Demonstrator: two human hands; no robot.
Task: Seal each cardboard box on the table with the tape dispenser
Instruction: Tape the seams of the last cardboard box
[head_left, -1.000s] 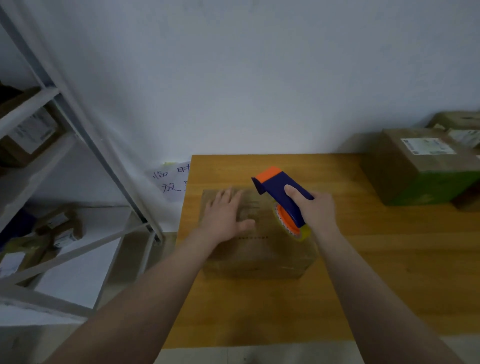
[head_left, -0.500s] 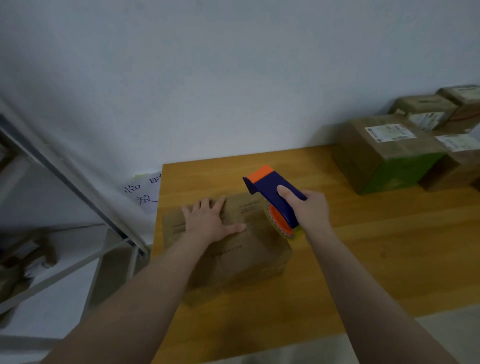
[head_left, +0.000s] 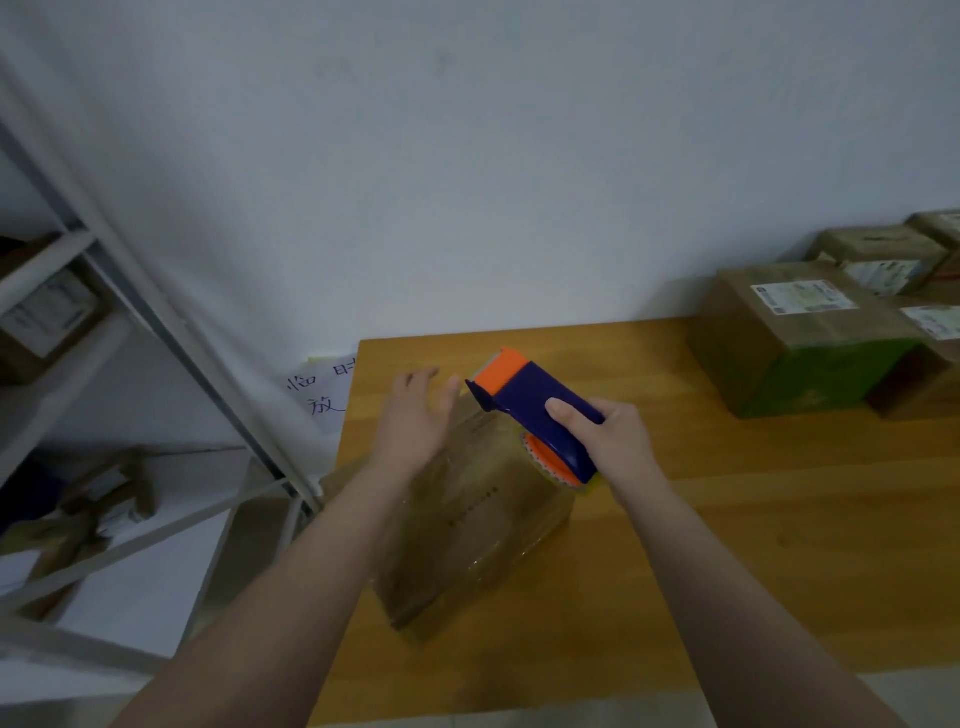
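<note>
The box (head_left: 478, 530) had turned aslant since earlier; the left hand (head_left: 415, 421), slack, seemingly lifted off, hiding its ten-o'clock corner. The right hand (head_left: 608, 441) gripped the dispenser (head_left: 530, 410). Other boxes (head_left: 789, 353) stood at two o'clock.

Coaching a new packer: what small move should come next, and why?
Probably press the left hand flat on the cardboard box to steady it: the hand is open over its far end, the box lies skewed on the table, and the right hand grips the tape dispenser just above it.

Left grip (head_left: 415, 421), right grip (head_left: 615, 441) bare; left forearm (head_left: 311, 571), right forearm (head_left: 701, 561) bare, uncovered down to frame's lower edge
</note>
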